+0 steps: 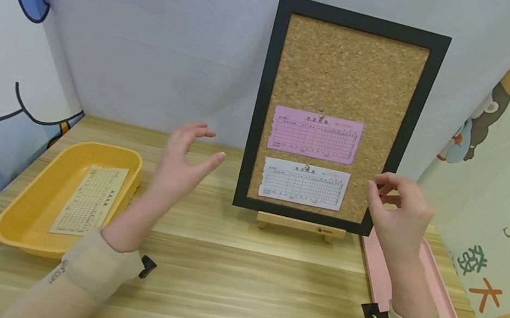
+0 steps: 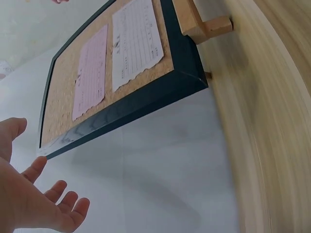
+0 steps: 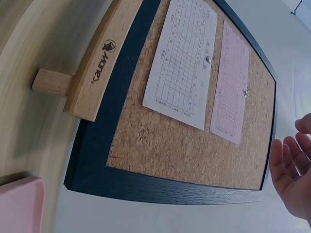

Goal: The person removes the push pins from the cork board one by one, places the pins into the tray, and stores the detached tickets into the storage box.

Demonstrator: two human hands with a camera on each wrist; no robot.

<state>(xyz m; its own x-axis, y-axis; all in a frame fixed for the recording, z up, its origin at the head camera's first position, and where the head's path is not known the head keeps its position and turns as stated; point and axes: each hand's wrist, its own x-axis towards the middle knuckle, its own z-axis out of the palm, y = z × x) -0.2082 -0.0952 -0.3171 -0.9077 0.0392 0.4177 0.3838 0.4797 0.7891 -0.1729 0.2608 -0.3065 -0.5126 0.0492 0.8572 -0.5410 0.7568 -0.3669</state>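
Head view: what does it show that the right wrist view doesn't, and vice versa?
Only the head view shows the yellow tray, the cream slip in it and the left hand.
Only the right wrist view shows the lettering on the wooden stand legibly.
Both show the right hand, the corkboard, the pink slip and white slip pinned to it, the tabletop and, at least partly, the pink tray.

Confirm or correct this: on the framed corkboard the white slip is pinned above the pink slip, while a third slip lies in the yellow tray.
Wrong order: the head view shows the pink slip pinned above the white slip on the framed corkboard. The third slip does lie in the yellow tray.
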